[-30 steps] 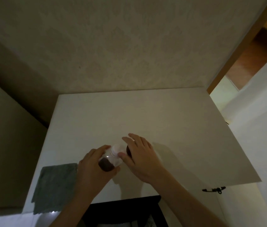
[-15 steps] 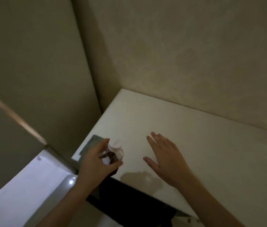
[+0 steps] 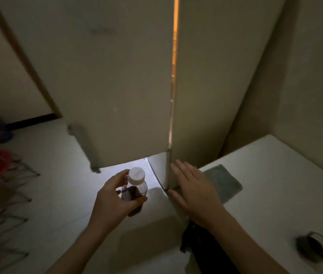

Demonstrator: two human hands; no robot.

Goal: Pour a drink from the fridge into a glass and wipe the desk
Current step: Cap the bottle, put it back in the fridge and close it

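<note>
Capped drink bottle [image 3: 134, 186], likely light and slippery, gripped round its shoulder by the left hand [image 3: 115, 200] before the fridge [image 3: 117, 86]; right hand [image 3: 194, 190] flat, fingers released.

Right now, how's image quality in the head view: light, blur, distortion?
Head view: dim overall; bright patch on the floor behind the bottle in the left hand; glass at lower right is motion-blurred; wide-angle bends the fridge edges.
</note>
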